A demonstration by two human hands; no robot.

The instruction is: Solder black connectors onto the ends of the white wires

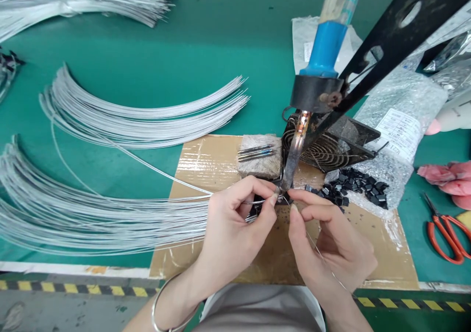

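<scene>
My left hand [239, 224] pinches the end of a thin grey wire [253, 202] right beside the tip of a soldering iron [293, 157]. The iron, with a blue collar, hangs tip down from a black metal bracket. My right hand [327, 243] is closed on a fine solder wire [314, 246], which runs down across the palm to the wrist. Both sets of fingertips nearly meet under the iron's tip; the small joint between them is partly hidden. Bundled white wires [176, 219] lie left of and behind my left hand.
More white wires [147, 121] curve across the green mat. Black connector pieces [368, 187] lie right of the iron, near a round fan grille [324, 148] and bubble wrap [412, 94]. Red-handled scissors [447, 234] rest at far right. Cardboard [198, 162] lies under the hands.
</scene>
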